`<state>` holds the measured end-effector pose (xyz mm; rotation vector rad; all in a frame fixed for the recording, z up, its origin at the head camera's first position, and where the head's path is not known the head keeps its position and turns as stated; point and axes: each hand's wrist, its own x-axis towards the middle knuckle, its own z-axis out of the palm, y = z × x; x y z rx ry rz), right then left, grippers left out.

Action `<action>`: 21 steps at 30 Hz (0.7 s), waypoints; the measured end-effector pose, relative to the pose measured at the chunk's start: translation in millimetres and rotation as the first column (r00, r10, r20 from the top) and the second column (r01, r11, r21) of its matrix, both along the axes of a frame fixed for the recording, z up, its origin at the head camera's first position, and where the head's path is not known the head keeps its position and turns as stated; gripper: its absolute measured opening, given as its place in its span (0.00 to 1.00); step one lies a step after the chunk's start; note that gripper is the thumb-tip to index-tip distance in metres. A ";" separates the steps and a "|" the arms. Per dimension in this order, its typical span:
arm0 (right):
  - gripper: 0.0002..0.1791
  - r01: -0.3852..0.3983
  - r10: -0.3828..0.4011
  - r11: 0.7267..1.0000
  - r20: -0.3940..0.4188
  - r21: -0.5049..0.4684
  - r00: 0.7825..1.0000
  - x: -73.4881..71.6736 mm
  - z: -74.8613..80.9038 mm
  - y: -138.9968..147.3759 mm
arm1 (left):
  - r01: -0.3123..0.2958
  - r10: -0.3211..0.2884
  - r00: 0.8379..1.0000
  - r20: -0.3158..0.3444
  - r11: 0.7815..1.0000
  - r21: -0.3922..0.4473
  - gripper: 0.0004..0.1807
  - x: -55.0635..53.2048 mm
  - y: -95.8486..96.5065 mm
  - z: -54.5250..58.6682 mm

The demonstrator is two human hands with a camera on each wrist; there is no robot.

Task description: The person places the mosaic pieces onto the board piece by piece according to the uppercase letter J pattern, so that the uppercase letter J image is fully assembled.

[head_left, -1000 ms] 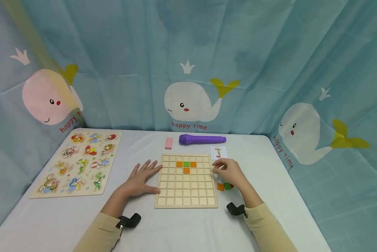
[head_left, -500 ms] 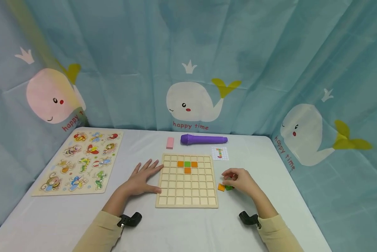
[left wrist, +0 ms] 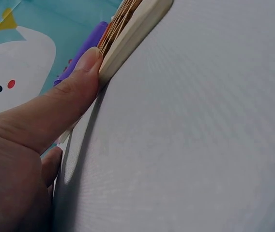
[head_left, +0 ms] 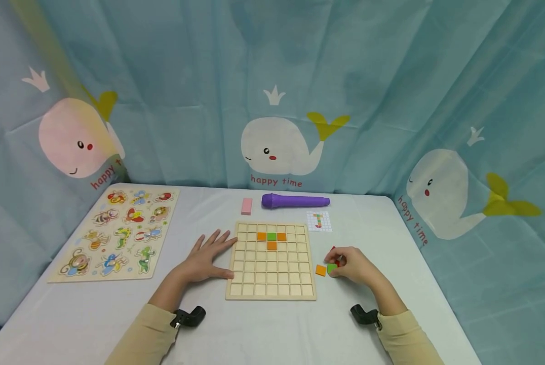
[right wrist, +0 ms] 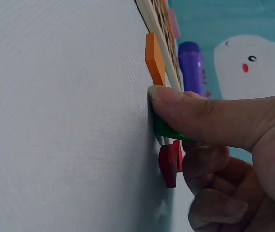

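A wooden grid board (head_left: 272,279) lies flat, with three orange tiles and a green one set in a T shape in its upper cells. My left hand (head_left: 204,261) is spread at the board's left side, thumb and fingertips touching its edge. Right of the board, my right hand (head_left: 352,264) pinches a loose green tile (head_left: 332,268) between thumb and fingers, low at the tabletop. An orange tile (head_left: 320,270) lies just left of it. Red pieces (right wrist: 168,164) sit beside the green tile, partly hidden by the hand in the head view.
Behind the board are a pink block (head_left: 246,206), a purple toy microphone (head_left: 295,201) and a pattern card (head_left: 319,221) with a coloured grid drawing. An insect puzzle board (head_left: 117,235) lies at the left. A whale-print curtain (head_left: 186,101) surrounds the table.
My right hand has moved from the board's right edge down and right to the loose tiles, and its fingers now pinch the green tile. The left hand stays in place.
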<state>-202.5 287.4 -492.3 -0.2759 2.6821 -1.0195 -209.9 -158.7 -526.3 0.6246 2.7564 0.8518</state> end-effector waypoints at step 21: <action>0.11 -0.012 0.009 0.998 -0.050 -0.055 0.999 -21.4 12.1 -31.8 | -0.003 0.003 1.000 -0.006 1.000 -0.010 0.58 -0.5 -0.4 -0.9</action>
